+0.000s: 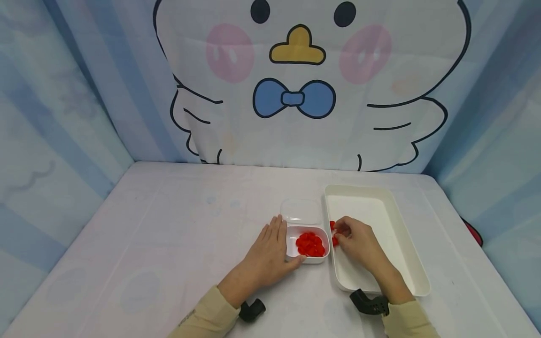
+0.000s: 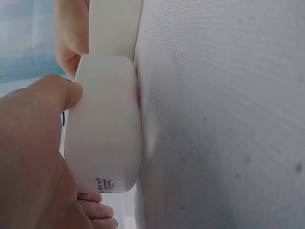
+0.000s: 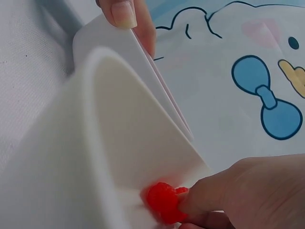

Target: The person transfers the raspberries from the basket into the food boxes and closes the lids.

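Note:
A small white plastic box (image 1: pixel 314 260) holds a pile of red pieces (image 1: pixel 310 244); its clear lid (image 1: pixel 301 210) hangs open at the back. Against the box's left side lies my left hand (image 1: pixel 267 256), fingers straight and the thumb on the front rim. In the left wrist view, small print marks the box wall (image 2: pixel 102 124). My right hand (image 1: pixel 359 241) is inside the white tray (image 1: pixel 372 206), at its left wall. Its thumb and finger pinch a small bumpy red piece (image 3: pixel 162 196), partly hidden by the fingers. Another red piece (image 1: pixel 332 224) sits by that wall.
The tray stands right beside the box, its tall left wall between the two. A pale cloth covers the table (image 1: pixel 169 225). Behind hangs a curtain (image 1: pixel 296 141) with a cartoon bird, and blue-white curtains flank both sides. Each wrist wears a black camera mount (image 1: pixel 369 303).

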Tool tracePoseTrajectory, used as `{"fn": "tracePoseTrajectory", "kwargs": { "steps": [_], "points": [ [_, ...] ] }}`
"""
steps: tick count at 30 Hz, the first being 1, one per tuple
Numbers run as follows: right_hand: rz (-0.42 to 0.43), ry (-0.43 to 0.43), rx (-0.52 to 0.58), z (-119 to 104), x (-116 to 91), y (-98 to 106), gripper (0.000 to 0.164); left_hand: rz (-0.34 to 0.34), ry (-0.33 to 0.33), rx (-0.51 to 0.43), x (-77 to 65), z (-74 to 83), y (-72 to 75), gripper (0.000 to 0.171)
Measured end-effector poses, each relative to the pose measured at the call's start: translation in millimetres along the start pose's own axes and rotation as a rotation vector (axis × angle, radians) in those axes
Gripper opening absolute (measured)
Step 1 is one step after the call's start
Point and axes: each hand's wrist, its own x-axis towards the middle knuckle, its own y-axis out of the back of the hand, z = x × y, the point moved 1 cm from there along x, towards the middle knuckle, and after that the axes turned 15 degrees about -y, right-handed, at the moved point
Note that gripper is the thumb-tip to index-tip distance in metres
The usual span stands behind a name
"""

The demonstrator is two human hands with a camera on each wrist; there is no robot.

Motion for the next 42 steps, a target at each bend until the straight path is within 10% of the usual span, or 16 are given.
{"fn": "tracePoseTrajectory", "kwargs": {
  "steps": [42],
  "points": [
    [0.091,0.037,0.114,-7.5,-2.3,10.7,0.022,-0.014,0.018,-0.01,-1.1,1.6,3.4,0.098]
  ]
}}
